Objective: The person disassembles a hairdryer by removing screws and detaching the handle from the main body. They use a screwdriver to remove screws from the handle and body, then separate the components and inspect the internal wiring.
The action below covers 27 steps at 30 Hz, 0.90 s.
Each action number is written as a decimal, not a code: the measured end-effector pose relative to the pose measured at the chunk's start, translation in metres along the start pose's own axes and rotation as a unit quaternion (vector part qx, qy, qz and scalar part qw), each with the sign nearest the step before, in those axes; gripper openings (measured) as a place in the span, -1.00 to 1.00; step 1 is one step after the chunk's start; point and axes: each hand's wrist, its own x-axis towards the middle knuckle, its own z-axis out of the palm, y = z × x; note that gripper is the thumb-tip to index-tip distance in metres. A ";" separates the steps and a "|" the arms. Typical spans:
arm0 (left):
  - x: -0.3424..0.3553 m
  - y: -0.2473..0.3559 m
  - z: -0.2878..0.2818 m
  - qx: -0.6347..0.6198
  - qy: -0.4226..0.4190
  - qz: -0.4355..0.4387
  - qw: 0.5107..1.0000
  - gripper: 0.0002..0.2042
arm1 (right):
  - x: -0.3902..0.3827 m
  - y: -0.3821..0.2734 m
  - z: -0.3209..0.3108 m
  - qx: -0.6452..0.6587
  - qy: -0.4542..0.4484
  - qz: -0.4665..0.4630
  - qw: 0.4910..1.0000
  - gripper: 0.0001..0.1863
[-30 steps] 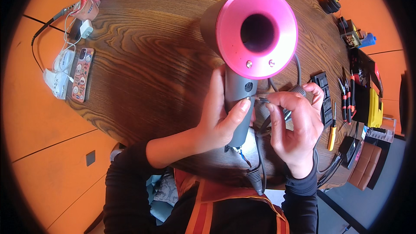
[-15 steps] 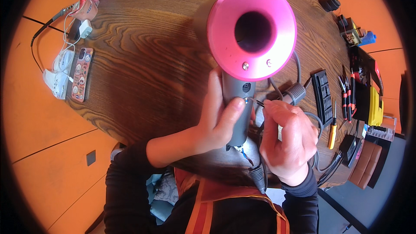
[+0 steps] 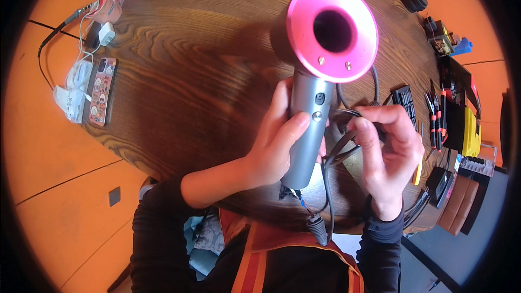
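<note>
Head view: our left hand (image 3: 279, 144) is wrapped around the grey handle of the hair dryer (image 3: 317, 70), thumb lying across the front just below the two buttons, holding it upright over the bench (image 3: 190, 65) with the pink ring head pointing up toward the camera. Our right hand (image 3: 388, 152) is closed in a pinch on a thin dark tool (image 3: 347, 112), probably tweezers or a fine driver; its tip sits just beside the handle near the buttons. The bottom of the handle looks opened: a black piece and blue and red wires (image 3: 301, 199) hang out, and the grey power cord (image 3: 325, 206) with its strain relief dangles below. We read this as mid-teardown, working at the switch or a seam of the handle. The next move likely calls for a steady grip from the left hand and a fine, controlled tip so the casing isn't scratched or the wires pulled. Surface: round dark wood-grain bench on an orange floor. To the right lie a bit set (image 3: 406, 100), red-handled pliers (image 3: 434, 114) and a yellow case (image 3: 471, 133). To the left lie a phone in a patterned case (image 3: 102, 89) and a white charger with cable (image 3: 81, 73).
</note>
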 end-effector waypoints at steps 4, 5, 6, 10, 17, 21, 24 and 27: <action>0.003 0.003 0.001 -0.046 0.016 -0.064 0.997 -0.60 | 0.002 0.006 -0.002 -0.125 0.008 -0.213 0.969 -0.84; 0.004 0.003 0.001 -0.082 0.013 -0.068 0.994 -0.63 | 0.004 0.009 -0.003 -0.142 0.000 -0.257 0.956 -0.82; 0.005 0.003 0.001 -0.117 0.009 -0.073 0.990 -0.64 | 0.005 0.011 -0.002 -0.162 0.000 -0.292 0.943 -0.75; 0.004 0.005 0.001 -0.060 0.016 -0.075 0.995 -0.62 | 0.008 0.019 -0.001 -0.222 -0.010 -0.349 0.910 -0.67; 0.004 0.007 0.001 -0.058 0.015 -0.081 0.995 -0.63 | 0.008 0.018 0.001 -0.222 -0.013 -0.351 0.910 -0.69; 0.004 0.007 0.002 -0.050 0.013 -0.083 0.995 -0.66 | 0.006 0.014 0.000 -0.222 -0.036 -0.327 0.918 -0.70; 0.003 0.008 0.002 -0.044 0.013 -0.086 0.995 -0.67 | 0.008 0.018 0.002 -0.231 -0.013 -0.352 0.907 -0.71; 0.003 0.008 0.002 -0.047 0.016 -0.089 0.995 -0.68 | 0.008 0.024 0.004 -0.234 0.000 -0.363 0.902 -0.70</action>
